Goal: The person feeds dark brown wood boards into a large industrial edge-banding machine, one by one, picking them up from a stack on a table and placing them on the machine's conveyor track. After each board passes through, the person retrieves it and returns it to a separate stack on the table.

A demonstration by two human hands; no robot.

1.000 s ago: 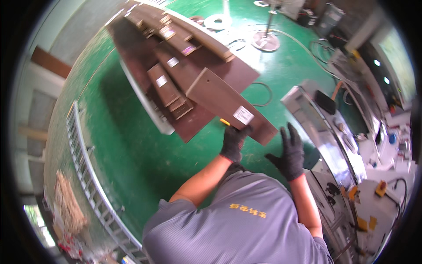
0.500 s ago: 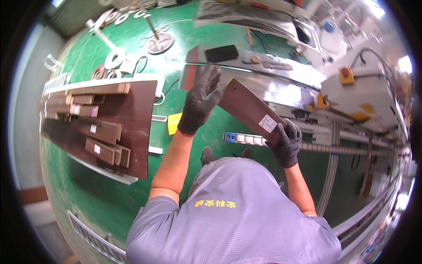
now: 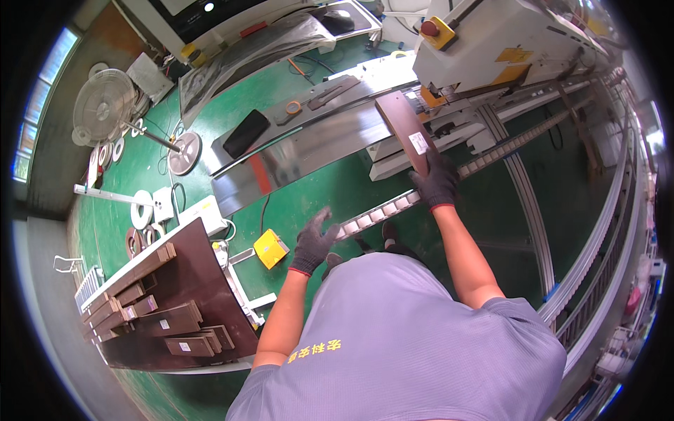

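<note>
A flat brown board (image 3: 401,125) with a white label sticks out from my right hand (image 3: 437,181), whose gloved fingers are wrapped round its near end. The board's far end is over the metal worktop beside the machine. My left hand (image 3: 314,242), in a dark glove too, holds nothing; its fingers are apart. It hovers near the left end of a strip of white blocks (image 3: 379,213), with a yellow box-shaped thing (image 3: 270,249) to its left.
Stacks of brown boards (image 3: 168,323) lie on a dark brown table (image 3: 203,274) at the left. A black phone (image 3: 247,133) and a tape roll (image 3: 293,107) rest on the metal bench (image 3: 309,140). The white machine (image 3: 484,42) carries a red stop button (image 3: 430,28). A fan (image 3: 105,105) stands far left.
The view has swung to the right. My right hand has carried the board toward the machine, and my left hand has dropped away from the board's far end.
</note>
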